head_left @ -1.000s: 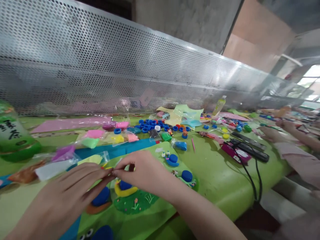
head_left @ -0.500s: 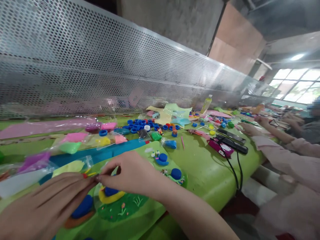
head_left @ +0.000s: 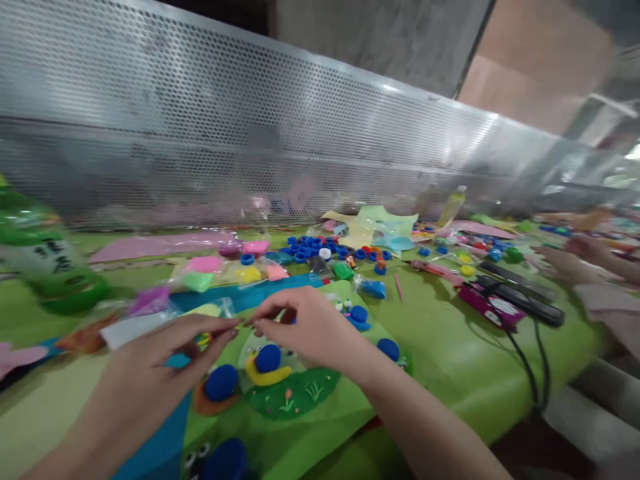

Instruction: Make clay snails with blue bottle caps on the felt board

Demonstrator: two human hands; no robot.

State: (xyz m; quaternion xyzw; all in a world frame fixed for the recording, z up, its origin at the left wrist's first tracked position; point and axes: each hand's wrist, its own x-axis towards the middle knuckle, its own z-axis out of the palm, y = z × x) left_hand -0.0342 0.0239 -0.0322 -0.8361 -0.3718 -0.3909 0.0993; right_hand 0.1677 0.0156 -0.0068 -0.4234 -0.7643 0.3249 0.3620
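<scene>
My left hand [head_left: 155, 360] and my right hand [head_left: 310, 327] meet fingertip to fingertip above a green sheet [head_left: 320, 440]. Each is closed in a pinch; what lies between the fingers is too small and blurred to make out. Just below my right hand is a clay snail with a yellow body [head_left: 267, 377] and a blue cap as its shell, set above a dark green clay patch [head_left: 285, 403] with small flowers. Left of it sits a brown-bodied snail [head_left: 215, 402], also blue-shelled. Two googly eyes [head_left: 197, 453] and another blue cap [head_left: 227, 460] show at the lower edge.
Blue bottle caps [head_left: 305, 248] lie heaped behind the sheet, near bagged coloured clay [head_left: 205, 265]. A green bottle [head_left: 55, 260] stands at left. On the right are a magenta box [head_left: 487, 307], black cables [head_left: 525, 367] and another person's hands [head_left: 565, 263]. A perforated metal panel [head_left: 200, 120] runs behind.
The view has turned left, so the table's things appear farther right and the green bottle has come into view. My left hand's fingers, flat before, now form a pinch.
</scene>
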